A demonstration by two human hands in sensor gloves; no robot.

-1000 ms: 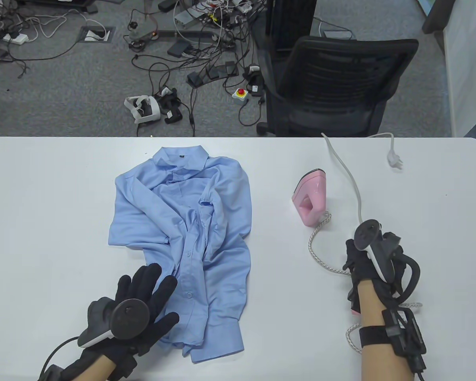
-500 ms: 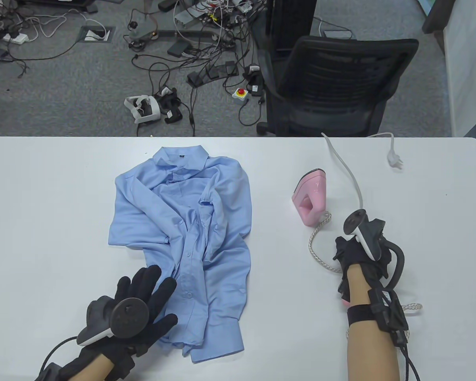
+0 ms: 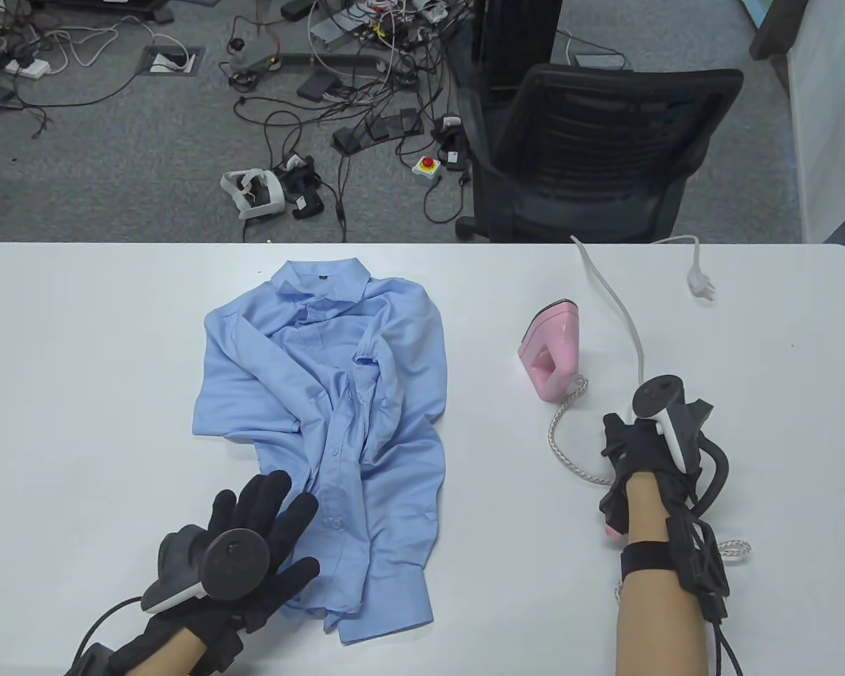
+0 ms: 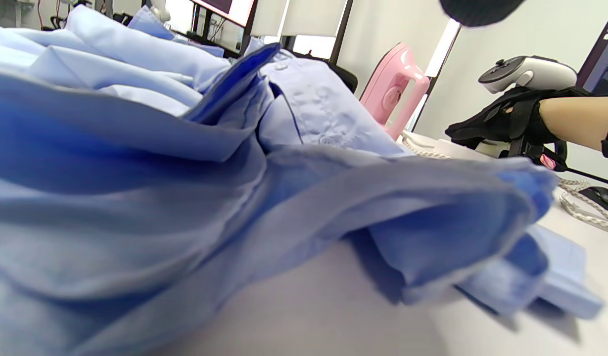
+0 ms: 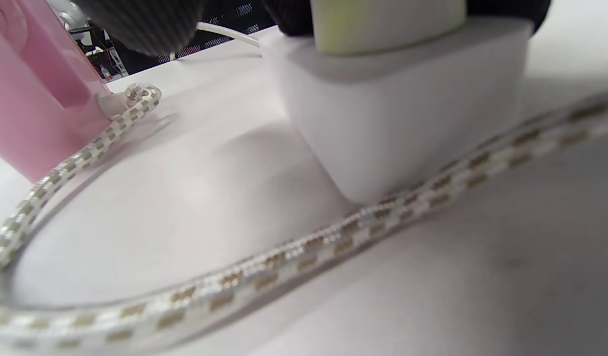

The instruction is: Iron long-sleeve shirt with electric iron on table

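Shirt (image 3: 331, 429), light blue and crumpled, lies on the white counter (image 3: 77, 366). Left hand (image 3: 253, 546) rests flat with fingers spread on the shirt's near hem. Right of the shirt stands the pink iron (image 3: 553, 350) on its heel; beyond it, right hand (image 3: 641, 458) grips a white power block (image 5: 407, 99) beside the braided cord (image 3: 563, 440).

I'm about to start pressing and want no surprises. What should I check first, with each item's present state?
1. Shirt flat: not ok, rumpled, sleeves folded across the body.
2. Iron within reach: ok, standing upright beside the right hand.
3. Left hand steadying fabric: ok, fingers spread on the hem.
4. Power: cannot tell; the right hand is at a white socket block.
5. Braided cord clear of the shirt: ok.
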